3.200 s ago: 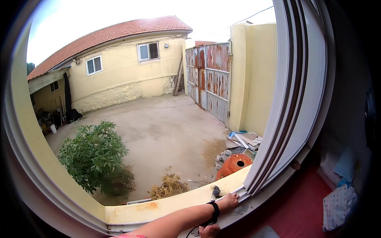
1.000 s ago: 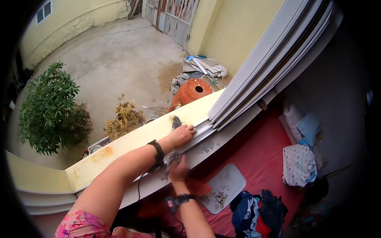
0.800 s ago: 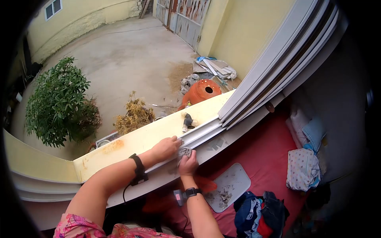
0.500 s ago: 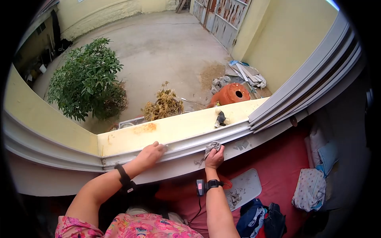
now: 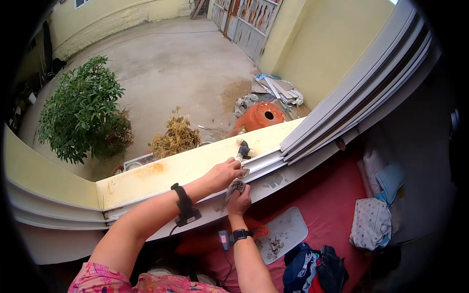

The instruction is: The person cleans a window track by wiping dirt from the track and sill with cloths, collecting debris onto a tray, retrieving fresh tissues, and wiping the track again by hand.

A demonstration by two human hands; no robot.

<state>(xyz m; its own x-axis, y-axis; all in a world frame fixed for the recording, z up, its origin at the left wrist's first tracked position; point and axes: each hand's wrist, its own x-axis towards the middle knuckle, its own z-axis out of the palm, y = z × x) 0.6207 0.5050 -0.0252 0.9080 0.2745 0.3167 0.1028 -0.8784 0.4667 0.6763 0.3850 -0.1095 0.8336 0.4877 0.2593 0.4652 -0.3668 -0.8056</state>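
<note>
My right hand grips a crumpled grey rag, whose loose end hangs over the inner edge of the window sill. Just beyond it, my left hand is at the white window track, fingers curled and closed. A small pale bit shows at those fingertips, too small to name. The two hands are close together. On the outer yellow ledge, a dark object with pale ends lies just past my left fingers. Small grey flat pieces rest on the inner sill, right of my right hand.
Stacked sliding window panels stand at the right. Below the sill, a white tray with dark debris and some dark clothes lie on a red cover. Outside are a leafy bush, a dried plant and an orange pot.
My left hand has slid right along the track, close to the rag. My right hand still holds the rag, and the view has shifted right.
</note>
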